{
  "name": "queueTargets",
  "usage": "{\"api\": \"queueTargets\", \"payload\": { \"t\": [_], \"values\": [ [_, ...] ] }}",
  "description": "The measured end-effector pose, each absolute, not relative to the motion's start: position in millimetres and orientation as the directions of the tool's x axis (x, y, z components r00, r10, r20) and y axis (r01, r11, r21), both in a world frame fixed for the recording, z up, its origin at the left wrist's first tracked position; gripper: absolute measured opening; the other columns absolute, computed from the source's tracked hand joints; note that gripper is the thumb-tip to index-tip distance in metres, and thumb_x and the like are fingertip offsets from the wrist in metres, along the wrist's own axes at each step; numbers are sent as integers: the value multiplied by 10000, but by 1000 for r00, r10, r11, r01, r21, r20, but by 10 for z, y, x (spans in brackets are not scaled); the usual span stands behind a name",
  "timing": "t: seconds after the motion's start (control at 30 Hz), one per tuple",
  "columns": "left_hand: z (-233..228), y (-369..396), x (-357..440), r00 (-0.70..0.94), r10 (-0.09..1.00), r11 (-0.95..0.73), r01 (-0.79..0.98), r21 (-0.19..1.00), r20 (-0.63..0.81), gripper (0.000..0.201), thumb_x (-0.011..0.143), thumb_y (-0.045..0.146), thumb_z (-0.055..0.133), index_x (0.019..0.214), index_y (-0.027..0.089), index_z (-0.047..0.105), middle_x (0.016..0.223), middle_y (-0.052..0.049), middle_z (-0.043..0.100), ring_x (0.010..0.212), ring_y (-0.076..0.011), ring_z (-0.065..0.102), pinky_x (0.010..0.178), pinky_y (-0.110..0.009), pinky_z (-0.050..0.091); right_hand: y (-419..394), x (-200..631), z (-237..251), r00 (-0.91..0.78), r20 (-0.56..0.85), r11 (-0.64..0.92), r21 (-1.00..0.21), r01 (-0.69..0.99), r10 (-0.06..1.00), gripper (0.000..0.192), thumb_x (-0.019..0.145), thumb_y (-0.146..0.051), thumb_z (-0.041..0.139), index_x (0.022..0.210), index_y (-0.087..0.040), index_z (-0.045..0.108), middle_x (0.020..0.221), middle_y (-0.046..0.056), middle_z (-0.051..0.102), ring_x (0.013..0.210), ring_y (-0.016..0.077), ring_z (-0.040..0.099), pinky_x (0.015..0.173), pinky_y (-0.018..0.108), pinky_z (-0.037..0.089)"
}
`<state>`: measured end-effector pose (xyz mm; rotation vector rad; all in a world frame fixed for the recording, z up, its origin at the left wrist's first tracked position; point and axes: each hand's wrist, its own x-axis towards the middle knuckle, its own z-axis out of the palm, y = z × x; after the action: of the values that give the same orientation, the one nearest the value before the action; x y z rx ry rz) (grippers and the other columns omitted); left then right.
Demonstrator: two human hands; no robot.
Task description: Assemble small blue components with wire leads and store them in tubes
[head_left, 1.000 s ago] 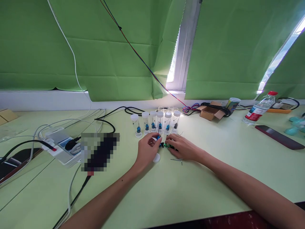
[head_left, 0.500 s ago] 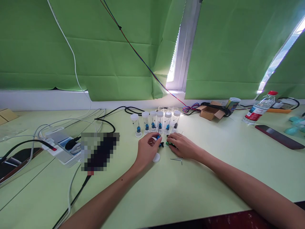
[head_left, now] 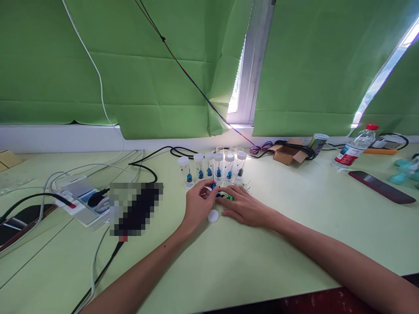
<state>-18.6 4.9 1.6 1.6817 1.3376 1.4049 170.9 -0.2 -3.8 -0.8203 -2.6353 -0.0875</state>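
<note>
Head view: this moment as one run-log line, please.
left grip: pinching blue piece; right grip: at green piece, contact unclear; white disc: lying flat; lidded tubes: upright beyond

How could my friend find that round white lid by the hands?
On the pale green table, find the left hand near the clear tubes. Beside it, flat on the table, lies the round white lid; the other white caps top the tubes.
</note>
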Motion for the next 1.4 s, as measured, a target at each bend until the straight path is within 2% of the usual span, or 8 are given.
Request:
{"api": "queueTargets", "payload": {
  "t": [0.23,0.43,0.63,0.77,1.1,1.23,1.4],
  "values": [
    [-14,57,-200,-43,921,-351,340,872,388,272,781,416,657,935,193,682,883,-51,709,607,-138,611,566,-255,513,-10,1686,-36,-747,384,823,-69,564,543,403,980,-429,428,1277,-171,515,1337,174,480,1247,292,399,1038,481,374],
    [-13,60,-193,-35,914,-368,348,863,404,270,773,419,663,916,191,682,902,-59,713,617,-144,623,560,-254,520,-47,1646,-65,-748,363,820,-95,564,556,453,986,-444,404,1350,-181,460,1406,171,442,1266,300,370,1033,503,352],
    [-8,52,-182,-26,917,-364,349,863,397,249,779,402,657,902,186,677,849,-48,707,600,-139,616,580,-259,531,-40,1635,-83,-757,329,815,-78,574,564,470,994,-469,361,1355,-189,471,1418,164,435,1272,312,364,1035,521,325],
    [-17,49,-185,-27,916,-367,349,862,400,244,777,394,660,909,189,677,895,-52,707,630,-145,629,599,-266,538,-42,1637,-82,-753,337,815,-85,574,565,458,992,-464,376,1352,-203,483,1435,160,426,1273,309,371,1029,520,341],
    [-20,45,-183,-27,917,-362,364,858,398,247,779,402,657,906,191,681,802,-40,699,607,-143,614,574,-257,521,18,1668,-107,-753,399,841,-103,531,524,279,985,-345,441,1143,-194,615,1313,128,540,1263,280,408,1031,484,385],
    [-22,48,-178,-26,919,-357,365,860,392,233,781,383,654,908,189,682,793,-36,695,616,-142,610,586,-254,516,33,1669,-114,-745,429,848,-108,518,510,233,985,-279,433,1077,-183,623,1244,124,579,1236,272,435,1018,469,405],
    [-18,49,-181,-30,917,-358,372,856,397,225,783,375,652,910,192,685,778,-29,687,606,-135,590,578,-249,505,39,1671,-121,-736,441,843,-100,529,514,227,991,-242,404,1086,-179,600,1229,125,583,1229,263,443,1012,461,418]
  ]
}}
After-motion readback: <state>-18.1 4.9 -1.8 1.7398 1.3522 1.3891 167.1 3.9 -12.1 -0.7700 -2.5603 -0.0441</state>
